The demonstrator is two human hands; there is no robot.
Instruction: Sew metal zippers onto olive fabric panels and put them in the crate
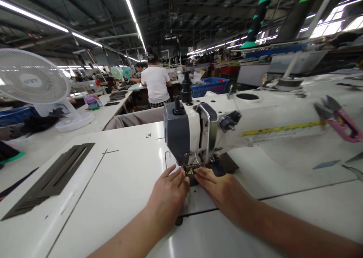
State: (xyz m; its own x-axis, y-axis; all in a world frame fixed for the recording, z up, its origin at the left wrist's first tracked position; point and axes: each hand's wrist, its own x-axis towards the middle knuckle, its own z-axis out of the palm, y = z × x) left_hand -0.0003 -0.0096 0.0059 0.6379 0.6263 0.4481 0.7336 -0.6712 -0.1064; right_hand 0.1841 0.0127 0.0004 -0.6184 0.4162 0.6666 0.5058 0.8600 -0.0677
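The needle area of a white and grey sewing machine (177, 137) is straight ahead, with both hands at its presser foot (190, 169). My left hand (168, 192) is left of the foot, its fingers closed on a small dark fabric piece (193, 179). From the other side, my right hand (219, 184) has its fingers pressed together at the same fabric. The fingers and machine head hide much of that piece. Another dark flat piece (229, 162) shows behind my right hand. Dark fabric strips (53, 176) lie stacked on the table to the left.
Pink-handled thread snips (344, 124) and a yellow measuring tape (283, 129) are on the machine arm. A white fan (31, 78) stands at left. Ahead, a person in a white shirt (155, 82) faces away, near a blue basket (210, 87). Thread cones (258, 22) rise at upper right.
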